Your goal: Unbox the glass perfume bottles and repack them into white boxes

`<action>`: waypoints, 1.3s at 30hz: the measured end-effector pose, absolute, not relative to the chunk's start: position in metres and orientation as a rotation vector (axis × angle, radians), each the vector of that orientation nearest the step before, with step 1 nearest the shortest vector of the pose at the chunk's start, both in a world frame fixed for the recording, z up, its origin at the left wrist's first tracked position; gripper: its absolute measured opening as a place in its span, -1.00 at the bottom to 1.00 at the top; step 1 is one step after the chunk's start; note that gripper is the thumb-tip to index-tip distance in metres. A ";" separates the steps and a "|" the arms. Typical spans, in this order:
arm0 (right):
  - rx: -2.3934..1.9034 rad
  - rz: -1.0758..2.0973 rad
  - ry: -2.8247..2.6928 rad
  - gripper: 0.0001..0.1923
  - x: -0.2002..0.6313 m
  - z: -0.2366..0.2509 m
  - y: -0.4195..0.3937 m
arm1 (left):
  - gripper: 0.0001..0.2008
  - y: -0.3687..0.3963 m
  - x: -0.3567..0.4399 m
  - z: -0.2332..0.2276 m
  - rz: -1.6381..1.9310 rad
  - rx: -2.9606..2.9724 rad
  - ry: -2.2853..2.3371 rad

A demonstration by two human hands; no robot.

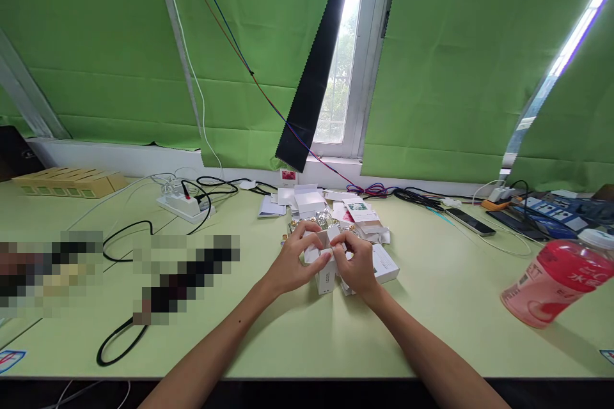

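Head view looks down on a pale green, smooth table [432, 332] where both hands meet over a small white cardboard box [326, 278] that stands upright near the middle. The left hand [292, 262] curls around the box's top from the left, fingers bent and thumb pressed to a thin card flap. The right hand [357, 265] pinches the same flap from the other side, fingertips closed tight on it; which flap goes where is hard to make out, as the fingers cover the opening. Just beside the right hand lies a flat white rectangular carton [386, 265]. Behind the hands sits a loose heap of folded white boxes and printed leaflets [330, 208], with something shiny, perhaps foil, among them. A white plastic power strip [185, 204] lies further left, and a glossy black cable [125, 236] loops across the table. At the right edge a clear round bottle [559, 281] of pink drink tilts on its side, and a dark slim phone [470, 222] lies flat beyond it.
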State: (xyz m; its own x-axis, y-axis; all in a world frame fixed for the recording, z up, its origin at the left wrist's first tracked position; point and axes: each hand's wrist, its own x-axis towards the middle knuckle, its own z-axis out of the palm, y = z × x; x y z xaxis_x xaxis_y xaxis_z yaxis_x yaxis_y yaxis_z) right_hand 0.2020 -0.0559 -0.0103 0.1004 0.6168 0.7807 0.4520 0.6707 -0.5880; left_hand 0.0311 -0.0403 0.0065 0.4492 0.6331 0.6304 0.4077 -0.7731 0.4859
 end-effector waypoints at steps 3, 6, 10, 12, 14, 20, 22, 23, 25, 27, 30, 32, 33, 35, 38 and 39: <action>-0.924 0.166 -1.534 -0.83 0.202 -0.010 -0.056 | -0.86 -0.040 0.030 0.006 1.225 2.431 0.899; -0.930 0.183 -1.535 -0.84 0.202 -0.010 -0.056 | -0.88 -0.039 0.030 0.005 1.216 2.427 0.896; -0.938 0.217 -1.531 -0.84 0.202 -0.010 -0.056 | -0.85 -0.039 0.030 0.004 1.181 2.444 0.882; -0.948 0.243 -1.516 -0.83 0.202 -0.009 -0.055 | -0.81 -0.040 0.030 0.003 1.166 2.456 0.867; -0.962 0.274 -1.499 -0.82 0.203 -0.009 -0.054 | -0.79 -0.040 0.030 0.002 1.163 2.466 0.854; -0.972 0.352 -1.458 -0.81 0.204 -0.009 -0.052 | -0.78 -0.039 0.032 0.001 1.182 2.486 0.846; -0.975 0.367 -1.454 -0.80 0.204 -0.010 -0.052 | -0.79 -0.038 0.032 0.001 1.189 2.485 0.856; -0.977 0.372 -1.450 -0.79 0.204 -0.010 -0.052 | -0.80 -0.038 0.032 0.001 1.191 2.482 0.865; -0.980 0.380 -1.436 -0.79 0.205 -0.011 -0.052 | -0.80 -0.039 0.033 0.002 1.196 2.475 0.885; -0.981 0.394 -1.421 -0.78 0.205 -0.011 -0.052 | -0.81 -0.039 0.033 0.002 1.200 2.469 0.898; -0.978 0.432 -1.396 -0.76 0.204 -0.012 -0.052 | -0.81 -0.040 0.033 0.003 1.221 2.470 0.905; -0.968 0.452 -1.381 -0.73 0.205 -0.013 -0.052 | -0.81 -0.040 0.033 0.003 1.244 2.467 0.913; -0.958 0.458 -1.374 -0.72 0.205 -0.014 -0.052 | -0.81 -0.040 0.033 0.003 1.253 2.465 0.921; -0.935 0.463 -1.365 -0.71 0.206 -0.016 -0.051 | -0.81 -0.040 0.033 0.002 1.265 2.460 0.950; -0.933 0.452 -1.362 -0.72 0.206 -0.017 -0.050 | -0.80 -0.040 0.033 0.001 1.298 2.457 0.988; -0.938 0.448 -1.366 -0.73 0.206 -0.017 -0.050 | -0.80 -0.040 0.033 0.001 1.315 2.456 0.994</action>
State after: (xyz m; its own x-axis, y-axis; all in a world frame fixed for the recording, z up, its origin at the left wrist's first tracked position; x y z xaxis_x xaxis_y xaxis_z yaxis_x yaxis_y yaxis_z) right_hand 0.2065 -0.0500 -0.0167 0.1972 0.7561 0.6241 0.2400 0.5800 -0.7785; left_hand 0.0333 -0.0397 0.0013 0.3839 0.6346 0.6707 0.4722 -0.7592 0.4480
